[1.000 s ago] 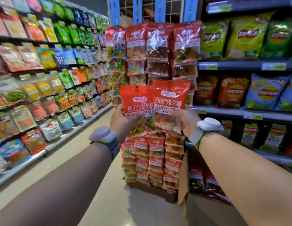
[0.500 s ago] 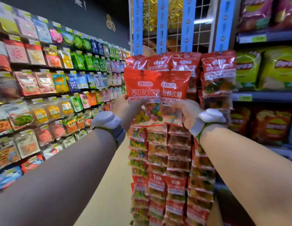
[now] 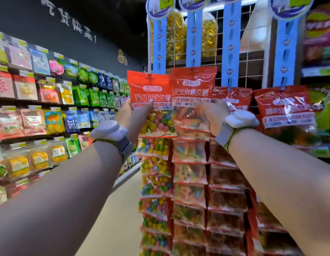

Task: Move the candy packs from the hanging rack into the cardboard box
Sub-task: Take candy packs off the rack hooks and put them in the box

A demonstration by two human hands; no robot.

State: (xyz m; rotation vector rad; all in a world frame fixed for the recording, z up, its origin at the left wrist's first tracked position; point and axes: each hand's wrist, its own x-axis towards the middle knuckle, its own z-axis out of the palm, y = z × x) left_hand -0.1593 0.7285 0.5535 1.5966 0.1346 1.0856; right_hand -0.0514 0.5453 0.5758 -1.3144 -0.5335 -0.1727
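Both arms have risen since a second ago, carrying the two packs from chest height up to the top of the hanging rack [image 3: 231,58], and the cardboard box seen below earlier is no longer in view. Each forearm reaches forward and upward, with a white band on each wrist. The left hand [image 3: 131,117] grips the watermelon bubble gum pack [image 3: 151,102] from its left side, thumb pressed across the printed red front and fingers hidden behind. The right hand [image 3: 214,117] grips the worm shaped gum pack [image 3: 192,100] from its right side, fingers curled round its edge. Both grips are clamped on their packs. The packs stand upright, side by side, with the right one slightly overlapping the left; their red tops reach up to the lower ends of the blue hanging strips [image 3: 193,39], and their clear lower halves show coloured sweets. Below and behind them, columns of matching candy packs [image 3: 190,174] hang down the rack, and further red packs [image 3: 285,108] hang to the right. A wire grid backs the strips. To the left, long store shelves [image 3: 37,100] of colourful snack bags run along a pale floor [image 3: 120,215] beneath a dark wall with chalk-style lettering
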